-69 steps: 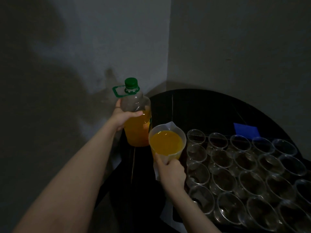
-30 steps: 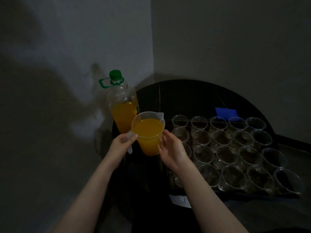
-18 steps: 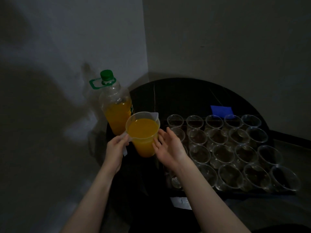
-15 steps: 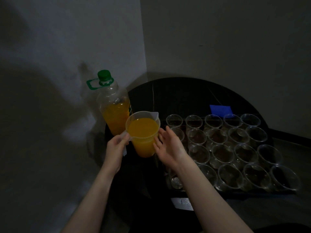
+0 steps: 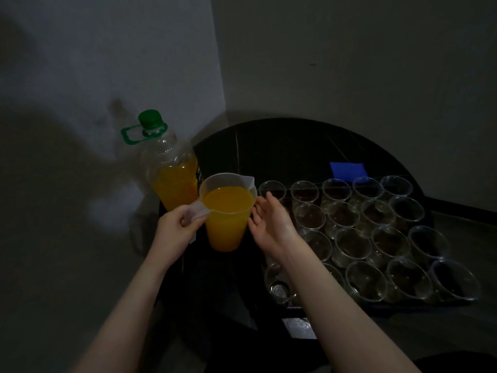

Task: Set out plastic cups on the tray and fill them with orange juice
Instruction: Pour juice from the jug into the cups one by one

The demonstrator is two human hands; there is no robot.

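A clear plastic jug [image 5: 227, 211] holds orange juice nearly to the brim and stands upright at the table's left. My left hand [image 5: 176, 231] grips its handle. My right hand [image 5: 270, 224] is spread flat beside the jug's right wall, touching or just off it; I cannot tell which. Behind the jug stands a juice bottle [image 5: 172, 168] with a green cap, about half full. Several empty clear cups [image 5: 376, 232] fill a dark tray [image 5: 317, 309] at the right in rows.
The dark round table [image 5: 282, 149] sits in a wall corner. A blue cloth [image 5: 347, 170] lies behind the cups. A white paper scrap [image 5: 298, 325] lies at the tray's near edge. The room is dim.
My left hand let go of the bottle and took the jug's handle. My right hand released the jug and now lies flat beside it. The view shifted left.
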